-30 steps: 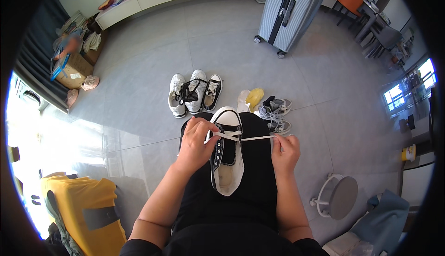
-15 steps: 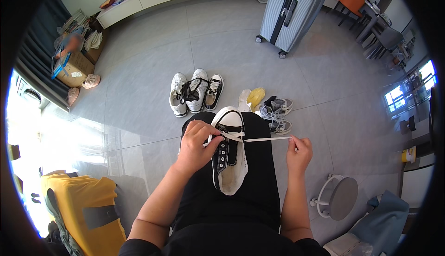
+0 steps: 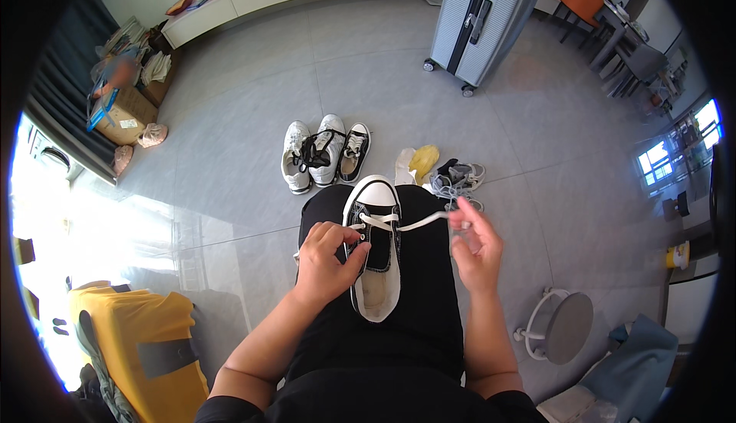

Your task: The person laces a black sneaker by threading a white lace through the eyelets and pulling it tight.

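Note:
A black-and-white canvas sneaker (image 3: 376, 300) rests on my black-trousered lap, its white toe cap pointing away from me. Its white shoelace (image 3: 420, 224) crosses the upper eyelets and trails off to the right in a slack curve. On the sneaker's left side, my left hand (image 3: 326, 258) pinches the eyelet edge between thumb and fingers. To the right of the shoe is my right hand (image 3: 479, 250), slightly blurred, the index finger stretched upward. The lace reaches its fingers and seems caught among them; the lace's tip is hard to make out.
Beyond my knees stand a pair of white shoes (image 3: 293, 155) and a matching black sneaker (image 3: 354, 151). Grey shoes (image 3: 464, 172) and a yellow cloth-like item (image 3: 423, 160) lie right of them. A silver suitcase (image 3: 479, 24) stands farther off; a round stool (image 3: 569, 327) is right.
My right hand has come left toward the shoe and its fingers have loosened. The lace, taut before, is now slack. My left fingers have shifted slightly down off the lace crossing.

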Tool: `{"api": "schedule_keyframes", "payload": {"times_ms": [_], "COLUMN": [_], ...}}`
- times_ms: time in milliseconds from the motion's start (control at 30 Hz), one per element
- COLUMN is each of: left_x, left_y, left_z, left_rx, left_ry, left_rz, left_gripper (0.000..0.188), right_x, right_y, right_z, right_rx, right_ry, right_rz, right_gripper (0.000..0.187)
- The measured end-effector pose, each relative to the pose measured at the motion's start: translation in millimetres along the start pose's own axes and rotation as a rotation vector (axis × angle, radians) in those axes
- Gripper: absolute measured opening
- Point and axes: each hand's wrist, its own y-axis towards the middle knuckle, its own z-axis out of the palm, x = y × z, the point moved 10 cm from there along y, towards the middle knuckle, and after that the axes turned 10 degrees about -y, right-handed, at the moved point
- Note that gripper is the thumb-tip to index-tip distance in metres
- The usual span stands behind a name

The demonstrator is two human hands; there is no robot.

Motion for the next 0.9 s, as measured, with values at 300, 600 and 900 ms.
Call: {"api": "schedule_keyframes", "payload": {"times_ms": [300,600,900], "left_x": [-5,30,35], "left_y": [-12,-26,-29], "left_z": [13,13,10], "left_rx": [0.062,0.007,-0.031], "left_ry": [0.121,-0.031,-0.128], "left_rz": [-0.104,-0.255,-0.226], "left_gripper": [0.029,0.020,0.021], "right_x": [-3,14,6], "right_y": [-7,-5,-9], "right_z": [75,106,115], "right_rx": [0.226,0.397,0.484], "right_ry": [0.279,-0.014,-0.082], "right_rz": [0.269,-0.024,0.093], "right_gripper": [0.026,0.020,0.024]}}
